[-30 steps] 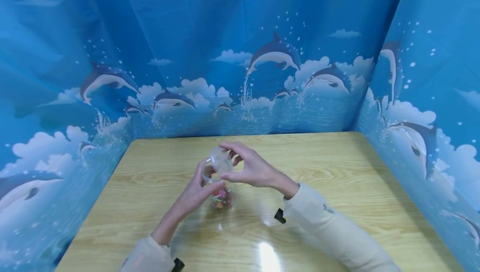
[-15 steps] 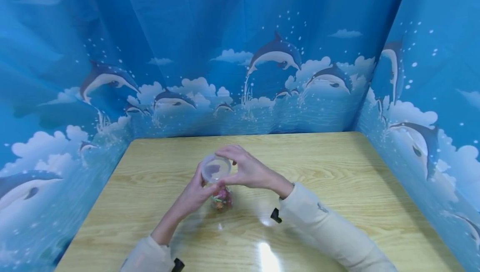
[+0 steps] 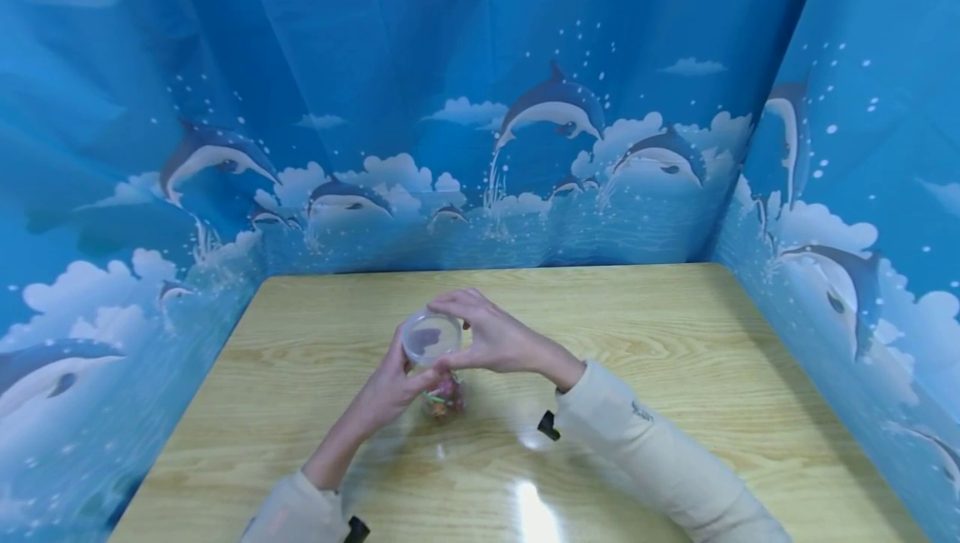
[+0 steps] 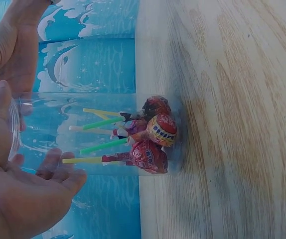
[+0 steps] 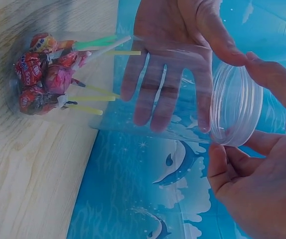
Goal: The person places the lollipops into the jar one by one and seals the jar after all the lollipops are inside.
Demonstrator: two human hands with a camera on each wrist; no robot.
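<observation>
A clear, tall plastic jar (image 4: 53,129) stands upright on the table. Several wrapped lollipops (image 4: 150,155) lie at its bottom, heads down, with yellow, green and white sticks pointing up. My left hand (image 3: 386,385) holds the jar's upper part from the left, its fingers behind the wall in the right wrist view. On the jar's mouth sits a translucent round lid (image 5: 238,104). My right hand (image 3: 498,341) grips this lid by its rim, thumb on the near side and fingers on the far side. Both thumbs come close together at the rim.
The jar rests on a light wood-grain table (image 3: 637,335). Blue curtains (image 3: 420,52) printed with dolphins and clouds rise behind the table and along its sides. Pale sleeves (image 3: 652,443) cover both forearms, and a bright glare spot shows on the near tabletop.
A second ago the lid was tilted over the jar's mouth in my right hand. It has come down flat onto the rim, and the right hand has shifted slightly left. The left hand stays put.
</observation>
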